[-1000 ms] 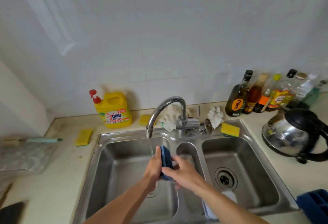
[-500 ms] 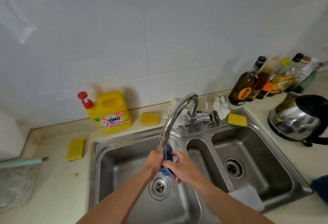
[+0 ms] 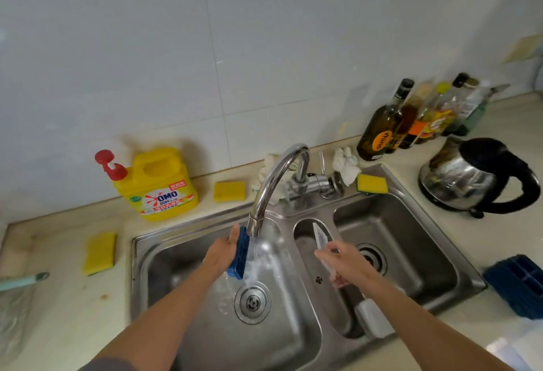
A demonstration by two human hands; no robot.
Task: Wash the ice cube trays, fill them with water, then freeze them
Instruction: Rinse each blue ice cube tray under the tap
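Observation:
A blue ice cube tray (image 3: 238, 253) stands on its long edge under the running faucet (image 3: 276, 182), above the left sink basin (image 3: 182, 256). My left hand (image 3: 220, 254) grips it from the left side, and water runs down its right face. My right hand (image 3: 345, 263) is over the narrow middle basin (image 3: 305, 238) and holds a thin white flat piece (image 3: 319, 237) that sticks up past the fingers. A second blue ice cube tray (image 3: 518, 285) lies on the counter at the right edge.
A white block (image 3: 374, 319) sits at the near end of the middle basin. A yellow detergent jug (image 3: 160, 187), yellow sponges (image 3: 99, 253), bottles (image 3: 382, 127) and a steel kettle (image 3: 470, 178) stand around the sink. A pale-handled tool (image 3: 23, 281) lies far left.
My right hand has left the blue tray and moved right over the middle basin, now holding a white piece. My left hand alone keeps the tray under the water. The view has tilted down.

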